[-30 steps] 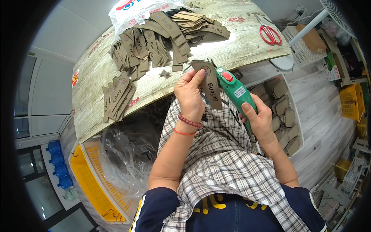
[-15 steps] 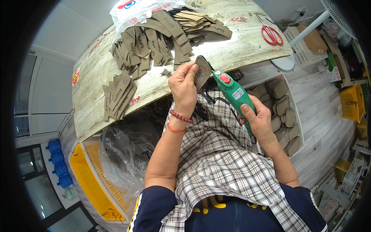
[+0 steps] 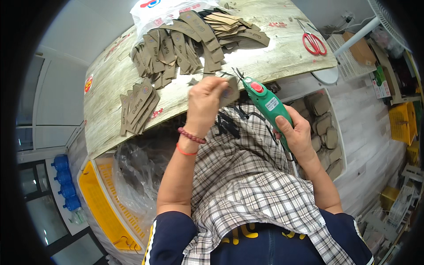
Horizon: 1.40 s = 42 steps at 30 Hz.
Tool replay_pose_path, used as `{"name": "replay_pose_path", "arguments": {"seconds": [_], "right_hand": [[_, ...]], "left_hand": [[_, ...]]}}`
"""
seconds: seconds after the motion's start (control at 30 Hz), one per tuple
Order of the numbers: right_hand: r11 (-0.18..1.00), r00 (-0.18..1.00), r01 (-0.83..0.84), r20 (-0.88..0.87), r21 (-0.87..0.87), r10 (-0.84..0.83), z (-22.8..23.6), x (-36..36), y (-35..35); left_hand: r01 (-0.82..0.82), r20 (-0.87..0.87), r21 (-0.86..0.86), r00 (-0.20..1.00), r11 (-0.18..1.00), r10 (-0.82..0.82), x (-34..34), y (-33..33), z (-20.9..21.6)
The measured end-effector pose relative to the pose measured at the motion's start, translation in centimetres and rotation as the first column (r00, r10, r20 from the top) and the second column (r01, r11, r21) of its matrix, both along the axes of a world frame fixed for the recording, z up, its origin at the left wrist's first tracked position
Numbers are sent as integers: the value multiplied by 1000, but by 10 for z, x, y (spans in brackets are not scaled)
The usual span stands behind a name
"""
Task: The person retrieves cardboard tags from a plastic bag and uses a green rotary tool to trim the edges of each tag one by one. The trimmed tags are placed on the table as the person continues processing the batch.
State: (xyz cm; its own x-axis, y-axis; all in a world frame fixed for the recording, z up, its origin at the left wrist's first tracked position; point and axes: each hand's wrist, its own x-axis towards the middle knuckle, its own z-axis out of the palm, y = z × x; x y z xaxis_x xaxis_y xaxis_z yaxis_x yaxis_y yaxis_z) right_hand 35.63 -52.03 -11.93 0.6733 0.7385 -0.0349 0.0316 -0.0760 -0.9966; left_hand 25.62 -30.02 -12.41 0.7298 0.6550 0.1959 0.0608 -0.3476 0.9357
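Here, right hand (image 3: 296,131) gripping tool (image 3: 268,100), bin (image 3: 334,115) of pieces (image 3: 321,105)

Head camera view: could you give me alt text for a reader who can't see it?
A person's right hand holds a green handheld tool beside a khaki piece pinched in the left hand, near the edge of a table. Piles of similar pieces and red-handled scissors lie on it; a checked cloth covers the lap.

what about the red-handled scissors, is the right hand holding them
No, the red-handled scissors lie on the table, while the right hand grips a green handheld tool.
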Motion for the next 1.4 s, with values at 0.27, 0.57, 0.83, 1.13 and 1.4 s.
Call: {"name": "replay_pose_path", "arguments": {"seconds": [0.27, 0.57, 0.83, 1.13, 1.4], "right_hand": [[999, 999, 20, -38, -34, -22, -19, -2, -2], [996, 1000, 6, -16, -89, -7, -16, -6, 5], [999, 1000, 28, -13, -36, -29, -13, -5, 7], [998, 996, 67, -59, -2, -67, -9, -9, 0], [994, 990, 107, -88, -4, -107, -12, -10, -16]], "left_hand": [[-638, 38, 162, 766, 752, 642, -92, 147, -9], [-493, -8, 749, 660, 442, 751, 40, 205, -6], [-540, 349, -74, 773, 838, 529, 21, 151, 18], [215, 371, -831, 902, 513, 222, 22, 47, -2], [273, 271, -847, 960, 457, -71, 13, 0, -1]]}}
